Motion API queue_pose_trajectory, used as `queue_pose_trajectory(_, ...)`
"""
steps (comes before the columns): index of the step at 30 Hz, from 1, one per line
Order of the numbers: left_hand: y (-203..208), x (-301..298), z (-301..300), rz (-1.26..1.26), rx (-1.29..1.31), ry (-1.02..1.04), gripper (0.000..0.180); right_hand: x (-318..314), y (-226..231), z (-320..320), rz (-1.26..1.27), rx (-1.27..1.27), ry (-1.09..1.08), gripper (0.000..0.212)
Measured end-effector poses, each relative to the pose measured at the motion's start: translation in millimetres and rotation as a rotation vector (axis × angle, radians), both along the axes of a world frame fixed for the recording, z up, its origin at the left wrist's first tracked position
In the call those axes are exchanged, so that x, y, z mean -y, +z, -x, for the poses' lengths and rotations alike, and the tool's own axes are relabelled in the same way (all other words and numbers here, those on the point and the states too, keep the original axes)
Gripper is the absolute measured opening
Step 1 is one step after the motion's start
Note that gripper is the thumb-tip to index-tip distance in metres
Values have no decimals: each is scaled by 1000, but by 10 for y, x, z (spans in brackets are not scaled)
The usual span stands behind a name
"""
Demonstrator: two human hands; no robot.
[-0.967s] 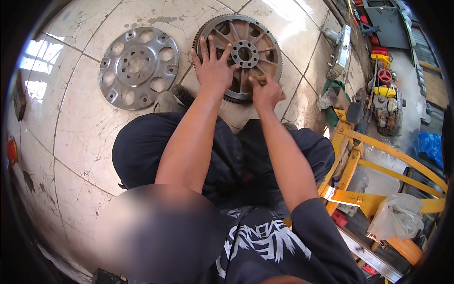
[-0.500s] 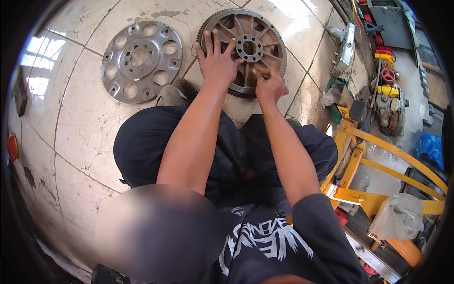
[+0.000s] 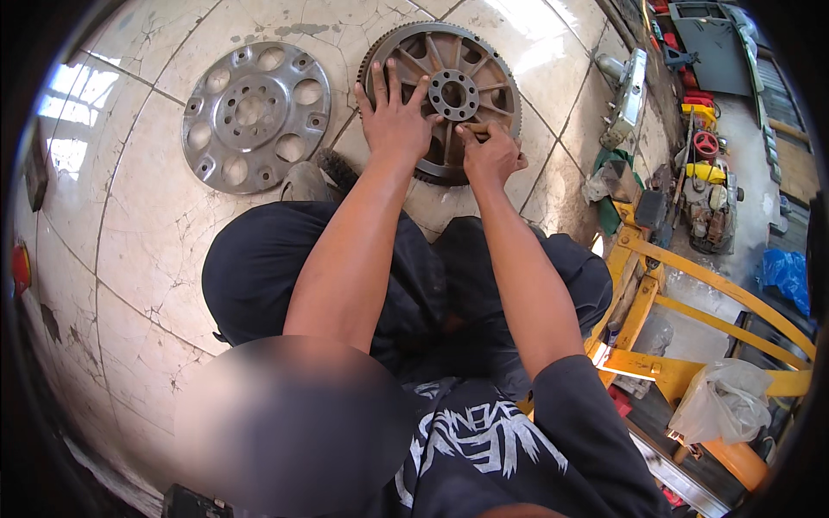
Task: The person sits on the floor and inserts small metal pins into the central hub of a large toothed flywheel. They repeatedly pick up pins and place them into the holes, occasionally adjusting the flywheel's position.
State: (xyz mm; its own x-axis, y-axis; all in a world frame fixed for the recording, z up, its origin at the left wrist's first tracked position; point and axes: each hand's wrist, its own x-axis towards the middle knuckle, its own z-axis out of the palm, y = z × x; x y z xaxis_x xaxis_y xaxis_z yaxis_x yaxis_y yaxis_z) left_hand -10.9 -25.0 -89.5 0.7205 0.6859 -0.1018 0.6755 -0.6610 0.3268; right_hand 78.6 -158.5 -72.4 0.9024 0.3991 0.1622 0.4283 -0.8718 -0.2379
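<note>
A ring-toothed flywheel (image 3: pixel 489 86) with brown, rusty spokes and a bare grey hub lies flat on the tiled floor in front of me. My left hand (image 3: pixel 397 121) rests on its left side, fingers spread over the rim and spokes. On the near right of the hub, my right hand (image 3: pixel 490 154) is closed in a pinch against the flywheel. A small brownish piece seems to sit between those fingers, too hidden to name. To the left lies a shiny round metal plate (image 3: pixel 278 131) with large holes, apart from both hands.
My shoe (image 3: pixel 304 183) and a dark brush-like thing (image 3: pixel 338 169) are between plate and flywheel. A yellow metal frame (image 3: pixel 717 281) stands at the right, with a clear plastic bag (image 3: pixel 721 401) on it. Beyond are a metal part (image 3: pixel 626 99) and a greasy machine (image 3: pixel 712 211).
My right hand has shifted slightly left and toward the hub, its fingers still pinched. The left hand keeps its place on the flywheel. The whole view has moved slightly.
</note>
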Motion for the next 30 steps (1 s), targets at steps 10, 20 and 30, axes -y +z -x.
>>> queue_pose_trajectory(10,2,17,-38,9,-39,-17,74,52,-79,-53,-51,-38,21,30)
queue_pose_trajectory(20,-13,-20,-3,18,4,1,73,119,-6,19,-20,-73,2,30)
queue_pose_trajectory(30,-113,-59,-5,-49,-3,-15,74,99,89,13,-31,-199,-8,25)
